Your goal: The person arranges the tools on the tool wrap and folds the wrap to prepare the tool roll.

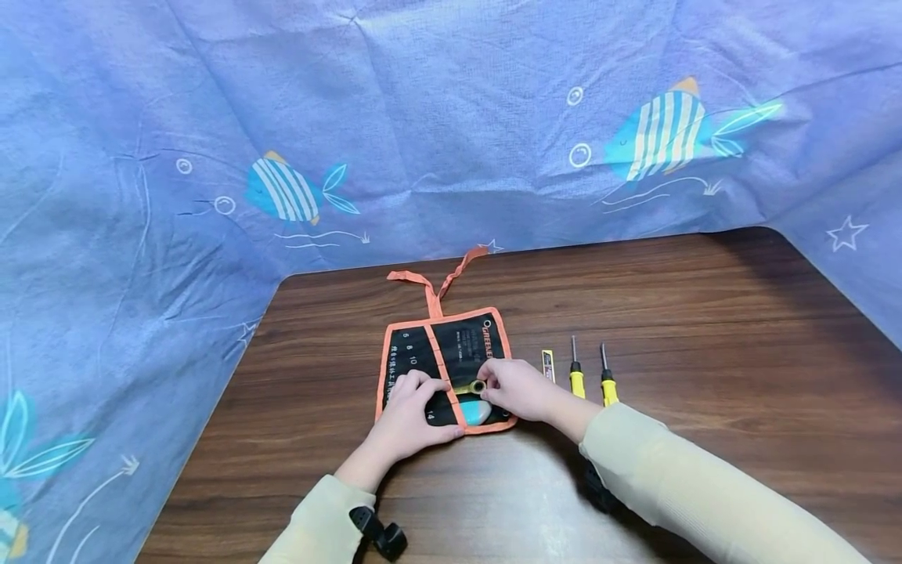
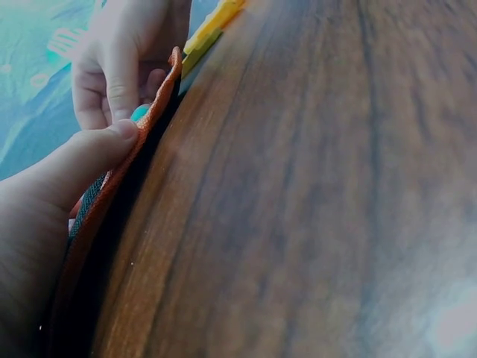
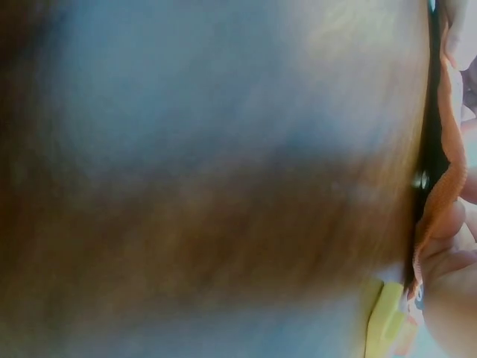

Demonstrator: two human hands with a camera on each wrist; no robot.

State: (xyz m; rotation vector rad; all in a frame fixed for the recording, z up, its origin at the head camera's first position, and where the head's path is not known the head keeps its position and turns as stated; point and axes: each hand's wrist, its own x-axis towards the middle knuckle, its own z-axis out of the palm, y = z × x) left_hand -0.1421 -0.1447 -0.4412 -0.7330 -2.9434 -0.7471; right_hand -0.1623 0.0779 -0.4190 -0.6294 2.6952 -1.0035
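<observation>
A black tool pouch with orange trim lies unrolled on the table. My right hand pinches the ring end of a yellowish wrench, whose other end is hidden in a pocket. Across the pouch's left part rests my left hand, its index fingertip at the pocket's orange edge. The left thumb lies on the pouch's near edge. A turquoise and grey tool of unclear kind sticks out of the pocket below the wrench. In the right wrist view, the orange trim hides part of the right hand.
Two screwdrivers with yellow handles lie right of the pouch, partly behind the right forearm. Near them is a small yellow-and-black labelled item. Orange ties stretch toward the back edge. A blue fish-print cloth hangs behind the wooden table.
</observation>
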